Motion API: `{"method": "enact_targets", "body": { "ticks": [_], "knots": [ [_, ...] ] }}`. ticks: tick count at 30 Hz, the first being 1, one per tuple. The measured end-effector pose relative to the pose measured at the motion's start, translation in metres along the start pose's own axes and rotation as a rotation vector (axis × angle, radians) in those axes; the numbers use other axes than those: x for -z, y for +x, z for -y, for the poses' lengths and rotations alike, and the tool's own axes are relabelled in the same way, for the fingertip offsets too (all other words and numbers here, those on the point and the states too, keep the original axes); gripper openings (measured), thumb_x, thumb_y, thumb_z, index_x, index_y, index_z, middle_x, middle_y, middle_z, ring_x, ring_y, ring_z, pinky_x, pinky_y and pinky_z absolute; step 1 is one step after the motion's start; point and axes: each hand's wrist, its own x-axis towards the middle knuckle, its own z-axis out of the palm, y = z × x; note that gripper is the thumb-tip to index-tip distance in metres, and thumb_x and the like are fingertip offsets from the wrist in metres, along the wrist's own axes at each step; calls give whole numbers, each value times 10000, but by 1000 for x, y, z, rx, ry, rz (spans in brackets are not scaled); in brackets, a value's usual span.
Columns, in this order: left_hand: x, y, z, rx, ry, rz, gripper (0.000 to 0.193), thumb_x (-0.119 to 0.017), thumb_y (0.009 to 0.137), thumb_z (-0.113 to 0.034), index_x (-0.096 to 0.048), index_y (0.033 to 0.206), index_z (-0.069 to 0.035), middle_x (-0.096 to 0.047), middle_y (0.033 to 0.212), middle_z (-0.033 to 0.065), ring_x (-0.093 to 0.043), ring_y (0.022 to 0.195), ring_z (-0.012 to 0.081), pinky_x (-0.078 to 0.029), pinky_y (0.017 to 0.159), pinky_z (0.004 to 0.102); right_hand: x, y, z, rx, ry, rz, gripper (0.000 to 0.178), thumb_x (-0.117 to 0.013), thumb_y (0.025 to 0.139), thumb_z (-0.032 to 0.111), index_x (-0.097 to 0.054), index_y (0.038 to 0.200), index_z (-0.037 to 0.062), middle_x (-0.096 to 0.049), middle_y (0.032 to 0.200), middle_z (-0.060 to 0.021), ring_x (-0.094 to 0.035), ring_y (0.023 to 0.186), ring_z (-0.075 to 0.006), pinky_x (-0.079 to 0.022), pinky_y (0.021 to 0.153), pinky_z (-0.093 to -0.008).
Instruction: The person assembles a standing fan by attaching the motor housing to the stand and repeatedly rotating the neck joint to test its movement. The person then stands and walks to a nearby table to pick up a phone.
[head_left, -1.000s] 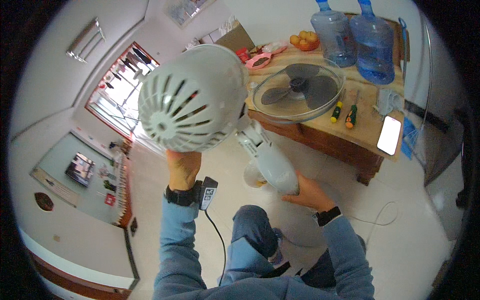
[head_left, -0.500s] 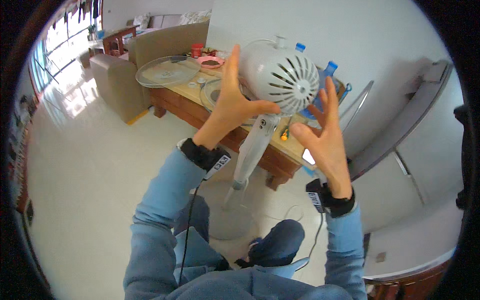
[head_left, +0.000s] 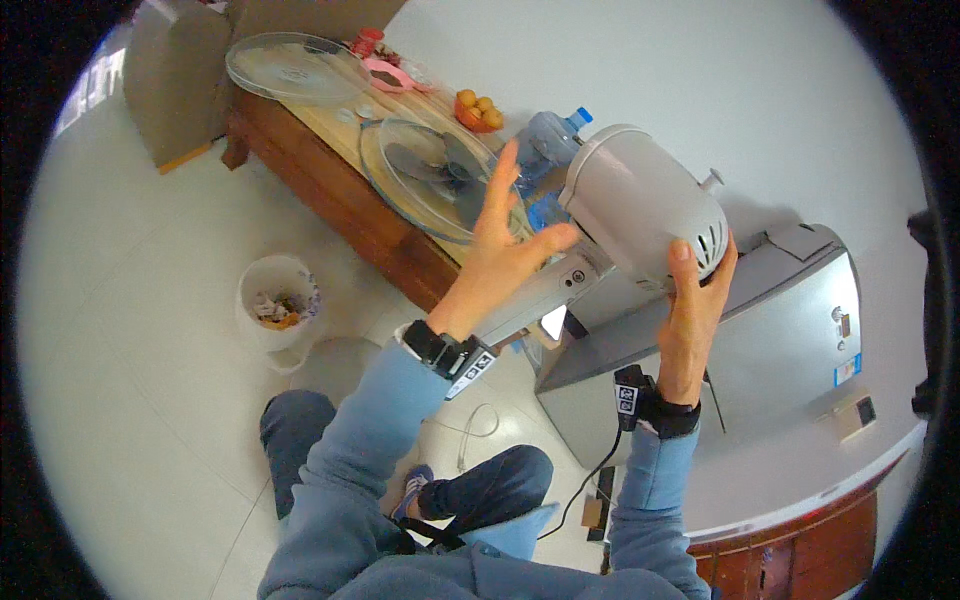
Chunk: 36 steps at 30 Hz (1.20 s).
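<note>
The pale grey head (head_left: 640, 195) of a pedestal fan, without blades or grille, sits tilted on its stand neck (head_left: 530, 300). My right hand (head_left: 692, 325) is closed round the slotted rear end of the head, thumb on the near side. Beside the neck and the head's front end, my left hand (head_left: 500, 265) is open with fingers spread, holding nothing. Dark fan blades (head_left: 428, 163) and a round wire grille (head_left: 372, 185) lie on the wooden table (head_left: 320, 185). Another round grille or cover (head_left: 295, 72) rests at the table's far left.
On the table stand a blue water jug (head_left: 550, 138), an orange bowl of round fruit (head_left: 480, 120) and a pink dish (head_left: 388, 75). A white bin with litter (head_left: 270, 335) is on the floor, left. A silver-grey refrigerator (head_left: 770, 320) stands right. A pale cord (head_left: 478, 432) lies near my foot.
The fan head has turned from its slotted end facing me to side-on, slots to the right. My right hand has closed on that end; my left hand has come away. The view has shifted right.
</note>
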Motion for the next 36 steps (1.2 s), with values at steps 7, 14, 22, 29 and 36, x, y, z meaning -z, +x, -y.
{"method": "enact_targets", "body": {
  "ticks": [7, 14, 22, 29, 36],
  "knots": [
    [1, 8, 52, 530, -366, 401, 691, -653, 860, -434, -414, 1383, -52, -563, 1241, 122, -550, 1084, 177, -452, 914, 314, 10, -1, 2, 58, -97, -37, 988, -789, 719, 397, -227, 1463, 73, -431, 1324, -170, -441, 1217, -287, -369, 1004, -400],
    [-15, 5, 42, 461, -137, 461, 754, -801, 716, -341, -455, 1304, -20, -602, 1182, 131, -578, 1079, 228, -453, 922, 331, -16, -20, 6, 281, -352, -38, 949, -745, 745, 427, -224, 1480, 129, -205, 1497, -179, -341, 1320, -343, -332, 1053, -478],
    [-31, 4, 30, 400, 95, 333, 773, -836, 653, -259, -439, 1256, 18, -600, 1170, 172, -581, 1098, 271, -452, 936, 354, -6, -6, 1, 211, -203, -51, 943, -807, 641, 355, -327, 1392, 46, -431, 1286, -161, -487, 1167, -283, -420, 971, -385],
    [-42, 7, 16, 98, 222, 199, 707, -819, 674, -221, -454, 1224, 31, -603, 1110, 187, -596, 1033, 268, -470, 887, 363, 21, 21, -1, 335, -39, 27, 993, -807, 603, 493, -369, 1376, 49, -444, 1275, -141, -485, 1167, -271, -419, 958, -396],
    [-45, 7, 22, 4, 473, 53, 699, -800, 675, -291, -464, 1193, 39, -629, 1002, 209, -639, 913, 373, -517, 759, 407, 29, 40, -35, 324, 151, 152, 1094, -735, 605, 651, -307, 1418, 58, -422, 1306, -142, -453, 1204, -273, -399, 981, -420]
  ]
}}
